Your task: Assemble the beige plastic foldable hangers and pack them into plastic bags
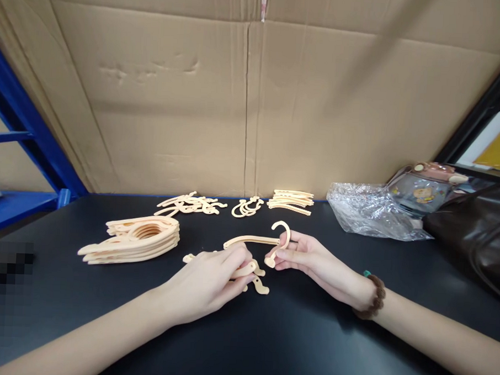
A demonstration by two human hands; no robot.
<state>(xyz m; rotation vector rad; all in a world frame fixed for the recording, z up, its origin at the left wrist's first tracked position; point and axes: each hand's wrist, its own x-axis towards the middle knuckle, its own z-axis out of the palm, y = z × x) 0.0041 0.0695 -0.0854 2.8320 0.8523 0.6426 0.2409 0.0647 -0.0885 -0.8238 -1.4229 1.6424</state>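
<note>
Between the thumb and fingers of my right hand (pixel 309 256) is a cream plastic hanger hook (pixel 288 233), its curve upward and its small foot pointing down. My left hand (pixel 213 277) is closed on a cream hanger arm (pixel 244 270), whose holed end sticks out toward the hook. Hook and arm are apart. Under and beside my left hand lie more short curved hanger pieces (pixel 261 286), partly hidden by the fingers. Just behind both hands, a long slim hanger bar (pixel 251 239) lies on the black table (pixel 243 342).
A stack of folded cream hangers (pixel 135 243) stands at left. Along the back lie loose hanger arms (pixel 193 203), several hooks (pixel 248 207) and slim bars (pixel 291 200). At right are a crumpled clear plastic bag (pixel 369 212) and a dark leather bag (pixel 474 230). Cardboard (pixel 175 96) walls the back.
</note>
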